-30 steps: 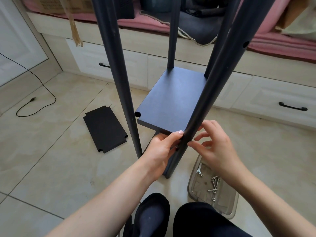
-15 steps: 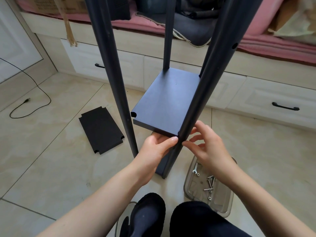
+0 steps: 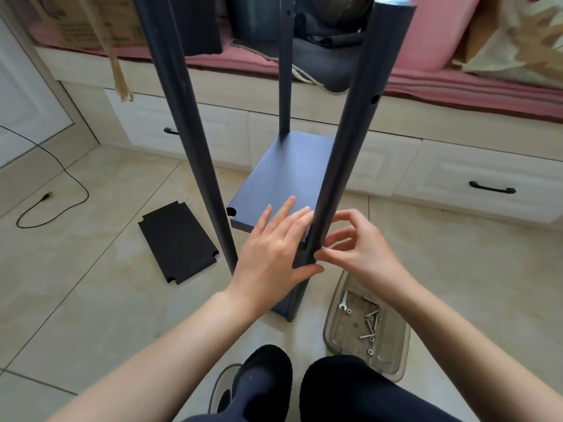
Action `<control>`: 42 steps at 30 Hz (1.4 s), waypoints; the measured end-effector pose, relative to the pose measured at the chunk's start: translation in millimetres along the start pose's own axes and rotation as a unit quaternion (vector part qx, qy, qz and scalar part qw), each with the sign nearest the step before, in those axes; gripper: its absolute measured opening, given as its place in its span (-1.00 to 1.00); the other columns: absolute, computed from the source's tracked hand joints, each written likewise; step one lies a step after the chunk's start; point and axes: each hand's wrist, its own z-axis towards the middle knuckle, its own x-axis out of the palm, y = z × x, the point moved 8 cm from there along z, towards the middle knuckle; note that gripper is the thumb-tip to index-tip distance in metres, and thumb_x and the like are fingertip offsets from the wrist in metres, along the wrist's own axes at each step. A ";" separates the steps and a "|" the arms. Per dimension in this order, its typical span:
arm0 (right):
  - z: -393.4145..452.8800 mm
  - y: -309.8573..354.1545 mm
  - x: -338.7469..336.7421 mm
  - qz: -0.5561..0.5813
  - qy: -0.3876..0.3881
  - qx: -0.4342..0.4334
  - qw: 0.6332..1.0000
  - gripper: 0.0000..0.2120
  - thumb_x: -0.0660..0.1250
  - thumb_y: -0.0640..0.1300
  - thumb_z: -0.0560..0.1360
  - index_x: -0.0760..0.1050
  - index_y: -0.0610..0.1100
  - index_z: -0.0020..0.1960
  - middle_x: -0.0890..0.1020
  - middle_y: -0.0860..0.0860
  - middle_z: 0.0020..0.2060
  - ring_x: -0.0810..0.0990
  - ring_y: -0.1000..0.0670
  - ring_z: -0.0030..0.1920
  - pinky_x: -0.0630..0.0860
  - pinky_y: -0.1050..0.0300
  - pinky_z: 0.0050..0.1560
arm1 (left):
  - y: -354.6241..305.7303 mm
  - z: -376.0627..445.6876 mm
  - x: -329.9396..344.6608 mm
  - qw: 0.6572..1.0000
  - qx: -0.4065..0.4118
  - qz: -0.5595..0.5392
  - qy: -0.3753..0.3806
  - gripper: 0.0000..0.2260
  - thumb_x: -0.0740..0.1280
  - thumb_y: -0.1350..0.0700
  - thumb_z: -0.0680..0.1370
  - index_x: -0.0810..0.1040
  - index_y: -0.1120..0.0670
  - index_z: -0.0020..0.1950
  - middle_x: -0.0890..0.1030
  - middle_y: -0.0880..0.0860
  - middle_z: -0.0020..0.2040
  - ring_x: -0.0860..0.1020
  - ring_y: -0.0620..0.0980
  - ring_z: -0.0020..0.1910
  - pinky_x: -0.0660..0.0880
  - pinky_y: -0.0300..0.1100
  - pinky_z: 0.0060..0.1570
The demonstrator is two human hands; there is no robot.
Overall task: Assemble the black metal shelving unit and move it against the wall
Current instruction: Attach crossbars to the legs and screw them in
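Both grips work at the near right corner of the shelving unit, which stands on the tiled floor in front of me, near the drawers under the bench. With my left hand point(image 3: 274, 254) I keep the fingers straight and flat on the shelf board point(image 3: 286, 178), holding nothing, pressing it so its corner notch stays against the near right post point(image 3: 350, 141). My right hand point(image 3: 362, 251) has its fingers curled and pinched at the post just where the board meets it; I judge it is seating or turning a fastener there, though I cannot see whether anything sits between the fingertips. The near left post point(image 3: 182, 117) stands beside the board's other front notch, apparently not yet fastened. A spare shelf panel point(image 3: 176, 242) lies on the floor to the left for a later level. By my right knee the clear tray point(image 3: 393, 357) keeps bolts point(image 3: 370, 322) and a small wrench point(image 3: 343, 303) within reach.
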 end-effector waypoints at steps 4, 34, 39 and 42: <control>-0.4 2.8 -3.6 0.006 0.042 0.006 0.999 -0.63 0.50 -0.17 0.44 0.50 0.07 0.17 0.74 0.08 -0.18 0.70 0.11 -0.06 0.58 0.03 0.12 | 0.4 14.8 -1.5 0.999 0.002 -0.032 -0.003 -0.47 0.51 -0.04 0.49 0.51 0.12 0.40 0.57 0.00 0.36 0.29 0.01 0.55 0.13 0.08 0.56; 16.2 -65.3 8.0 0.267 0.089 0.189 0.941 -0.82 0.23 -0.15 0.65 0.45 -0.14 0.23 0.72 -0.13 -0.04 0.74 -0.13 -0.08 0.67 -0.02 -0.05 | 14.9 16.0 10.3 0.992 0.042 0.118 0.026 -0.44 0.13 -0.26 0.58 0.54 0.04 0.42 0.49 -0.02 0.46 0.35 0.12 0.52 0.25 0.20 0.47; -32.0 -160.8 7.8 0.069 0.124 0.281 0.949 -0.79 0.25 -0.20 0.63 0.46 -0.19 0.25 0.68 -0.10 -0.03 0.68 -0.02 -0.20 0.62 0.09 -0.16 | 15.3 14.7 12.6 0.991 0.045 0.123 0.001 -0.49 0.17 -0.22 0.59 0.58 0.05 0.38 0.53 -0.01 0.42 0.36 0.11 0.51 0.28 0.22 0.44; -45.8 -211.8 8.8 0.081 0.101 0.333 0.934 -0.81 0.25 -0.29 0.62 0.47 -0.28 0.21 0.64 -0.15 -0.10 0.57 0.01 -0.29 0.49 0.20 -0.33 | 16.6 14.5 13.7 0.991 0.048 0.127 -0.013 -0.49 0.20 -0.21 0.59 0.53 0.03 0.43 0.51 -0.01 0.43 0.37 0.12 0.51 0.29 0.23 0.43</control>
